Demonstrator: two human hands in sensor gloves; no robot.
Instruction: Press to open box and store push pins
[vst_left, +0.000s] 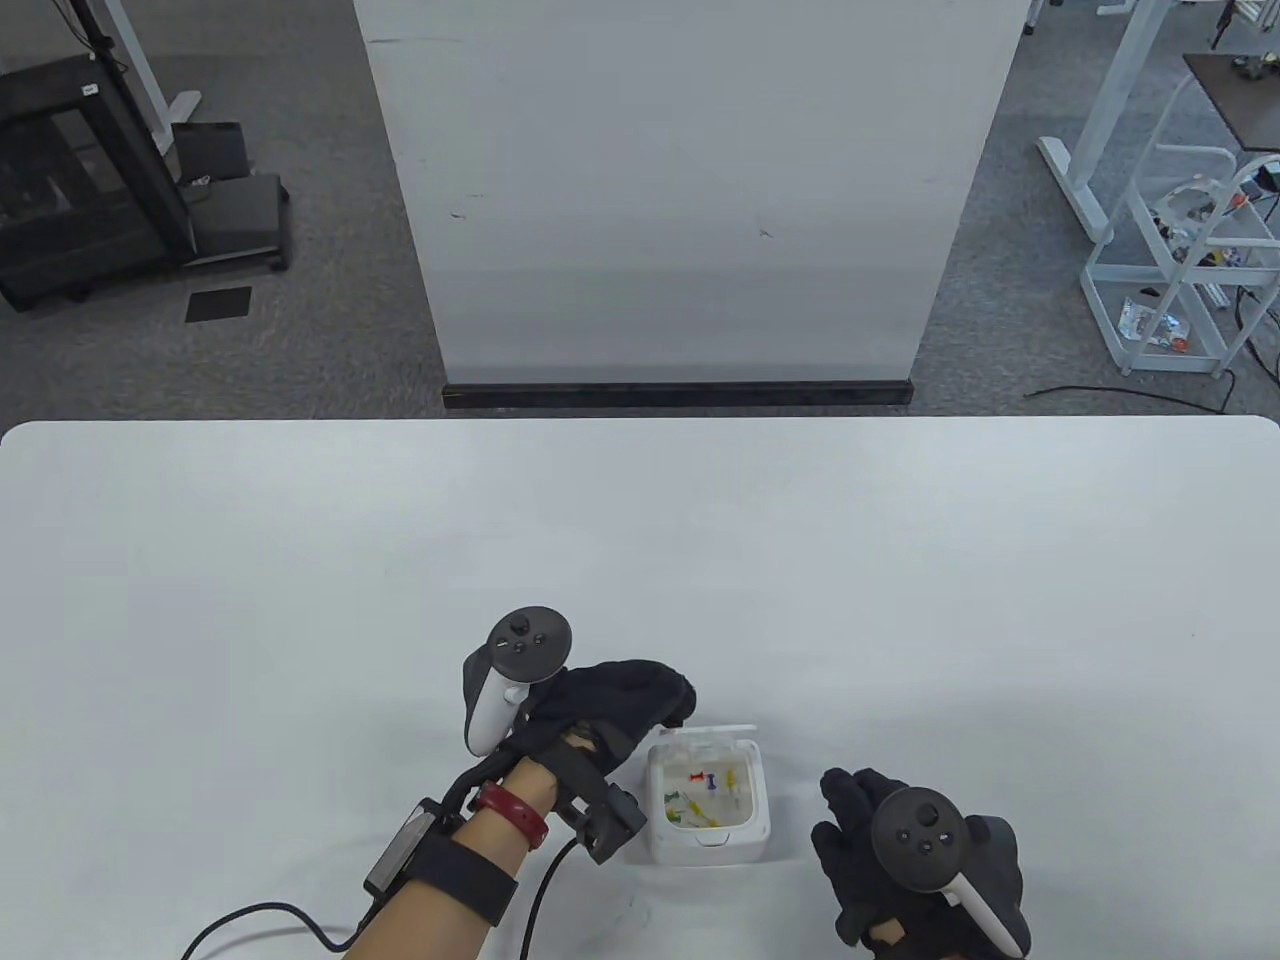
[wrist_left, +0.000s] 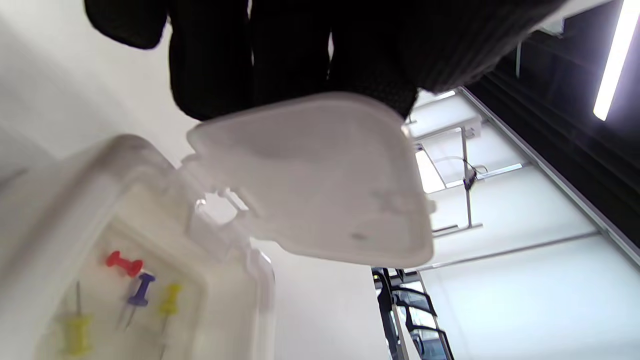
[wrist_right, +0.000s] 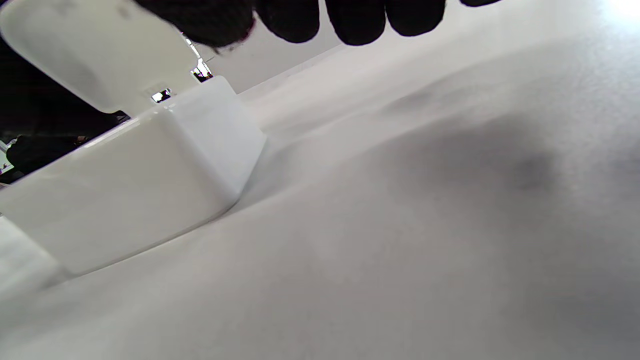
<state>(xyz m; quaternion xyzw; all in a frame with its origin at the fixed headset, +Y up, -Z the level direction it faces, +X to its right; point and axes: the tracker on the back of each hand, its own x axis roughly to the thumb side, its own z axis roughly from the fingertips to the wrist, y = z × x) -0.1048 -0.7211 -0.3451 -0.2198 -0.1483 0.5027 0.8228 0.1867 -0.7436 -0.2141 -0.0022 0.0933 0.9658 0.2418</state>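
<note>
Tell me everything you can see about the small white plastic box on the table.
The small white plastic box is squarish with rounded corners and sits flat on the white table, between the two hands. Its hinged lid stands open at the far edge, with the left hand's fingers behind it. Inside lie coloured push pins: red, blue, yellow and green.

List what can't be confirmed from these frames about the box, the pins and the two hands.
- Pin count: table view too small, left wrist view blurred; box wall crops some.
- Whether left hand fingers touch the lid: lid hides the contact.
- Right hand fingers: tracker covers them; right wrist view shows only the tips.
- Press latch: not discernible.
</note>
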